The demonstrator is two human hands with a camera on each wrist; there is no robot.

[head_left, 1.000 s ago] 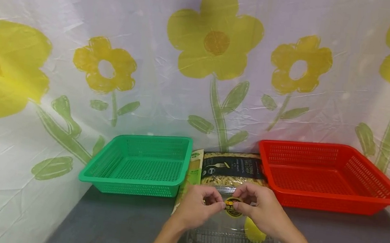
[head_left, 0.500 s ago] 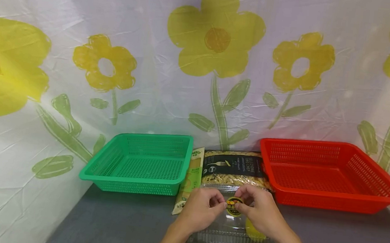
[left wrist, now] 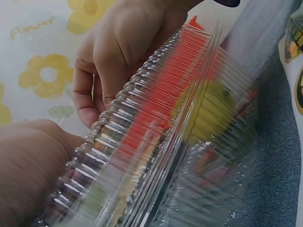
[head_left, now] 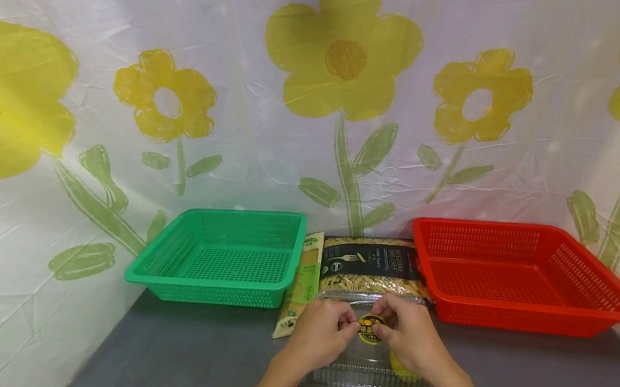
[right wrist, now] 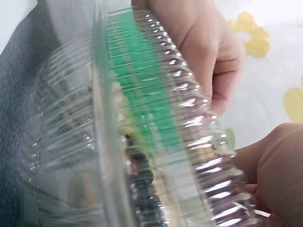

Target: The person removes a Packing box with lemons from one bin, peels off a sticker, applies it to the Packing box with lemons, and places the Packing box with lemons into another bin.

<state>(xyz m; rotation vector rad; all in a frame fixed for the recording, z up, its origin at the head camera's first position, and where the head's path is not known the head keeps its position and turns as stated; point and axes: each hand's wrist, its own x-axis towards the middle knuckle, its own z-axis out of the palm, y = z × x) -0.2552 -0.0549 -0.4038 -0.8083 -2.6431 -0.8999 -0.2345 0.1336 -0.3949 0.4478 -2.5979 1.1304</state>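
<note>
Over the lid of a clear plastic clamshell box [head_left: 369, 384], both hands hold a round black-and-yellow sticker [head_left: 368, 333]. My left hand [head_left: 323, 334] pinches its left edge between thumb and forefinger. On the opposite edge, my right hand [head_left: 411, 333] has its thumb lying on the sticker and its fingers curled behind. Through the ribbed plastic a yellow round fruit [left wrist: 213, 106] shows inside the box; in the head view the right hand partly covers it. Both wrist views see the hands beyond the box's ribbed side, with the sticker hidden.
A green basket [head_left: 209, 291] stands back left, a red basket [head_left: 524, 317] back right. Between them lie a pasta bag [head_left: 373, 260] and a slim yellow-green packet [head_left: 303, 284]. A white sheet with round stickers [left wrist: 294, 42] lies by the near edge. A flowered cloth [head_left: 269, 151] hangs behind.
The head view has tilted down slightly, bringing a white strip into its bottom edge. Both hands stay at the sticker, the fingers shifting only a little; the sticker's face now shows flatter.
</note>
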